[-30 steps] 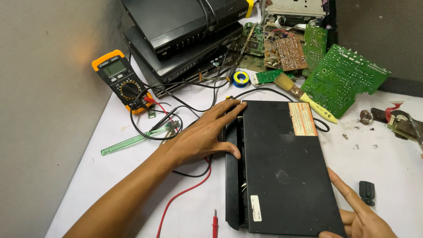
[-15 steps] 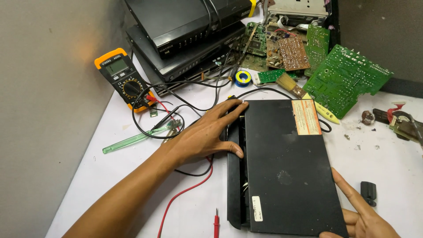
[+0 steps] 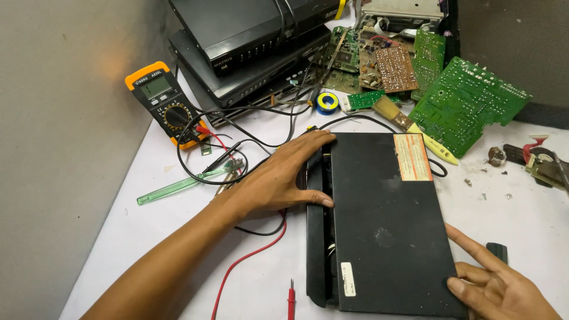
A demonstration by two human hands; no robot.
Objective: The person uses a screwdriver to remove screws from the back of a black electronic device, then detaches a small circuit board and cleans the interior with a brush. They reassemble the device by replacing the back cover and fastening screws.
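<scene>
Left hand flat, fingers spread on black box, right hand loosely open at corner, cover slid partway, not off yet.

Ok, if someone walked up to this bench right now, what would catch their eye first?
Probably the flat black device case in the middle, with the left hand on its left edge and the right hand at its near right corner. Next, the orange multimeter far left and green circuit boards behind.
</scene>
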